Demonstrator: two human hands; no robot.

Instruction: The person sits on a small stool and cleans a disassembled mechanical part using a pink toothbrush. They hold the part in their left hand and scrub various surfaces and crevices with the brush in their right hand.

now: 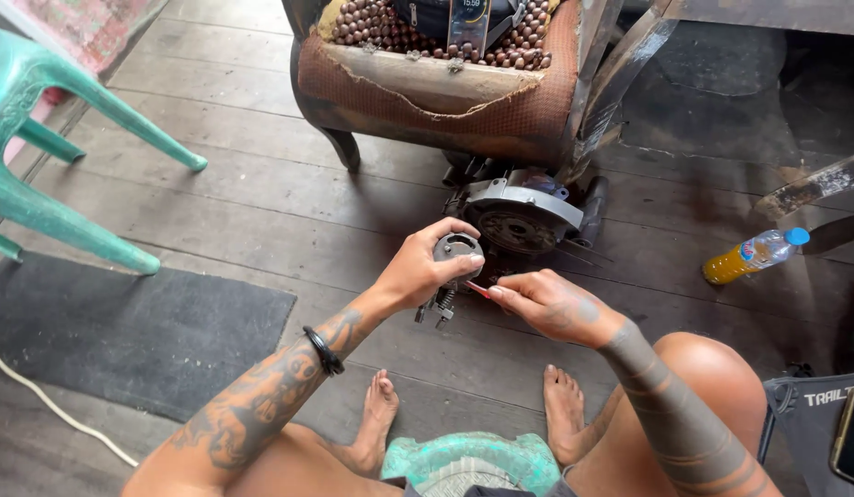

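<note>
My left hand point(425, 269) grips a small grey metal machine part point(456, 250) with a round opening; springs and small fittings hang below it. My right hand point(548, 304) pinches a thin red-handled tool point(478, 290) whose tip points at the underside of that part. Both hands hover above the wooden floor just in front of a grey and black power tool body point(524, 213) that lies on the boards. My bare feet rest below the hands.
A worn chair point(445, 92) with a beaded seat cover stands behind the power tool. Turquoise plastic chair legs point(68, 138) are at left beside a dark mat point(123, 331). A bottle of orange liquid point(754, 255) lies at right. A turquoise stool point(468, 460) is under me.
</note>
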